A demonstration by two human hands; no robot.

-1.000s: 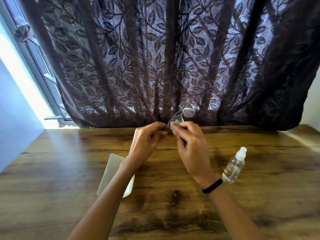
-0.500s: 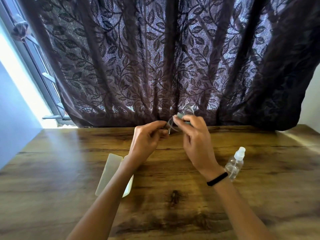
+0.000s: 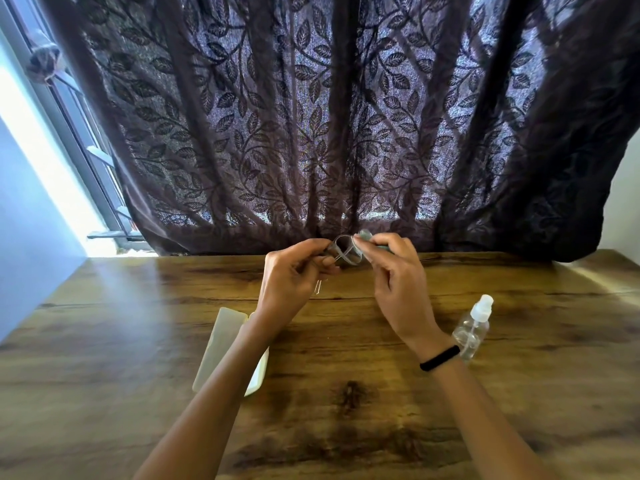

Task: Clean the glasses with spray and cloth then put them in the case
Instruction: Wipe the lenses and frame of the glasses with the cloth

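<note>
I hold clear-framed glasses (image 3: 343,252) up above the far part of the wooden table (image 3: 346,410). My left hand (image 3: 291,275) pinches the frame from the left, and a temple tip hangs below its fingers. My right hand (image 3: 398,275) presses a small pale green cloth (image 3: 365,234) against the right lens. A clear spray bottle (image 3: 472,327) with a white cap lies on the table just right of my right wrist. The pale open case (image 3: 221,341) lies on the table under my left forearm, partly hidden by it.
A dark leaf-patterned curtain (image 3: 346,116) hangs right behind the table's far edge. A bright window (image 3: 52,161) and a pale wall are at the left. My right wrist wears a black band (image 3: 439,357).
My right hand has slid with the cloth from the left lens toward the right lens. The glasses have tilted a little, and the left hand has stayed put.
</note>
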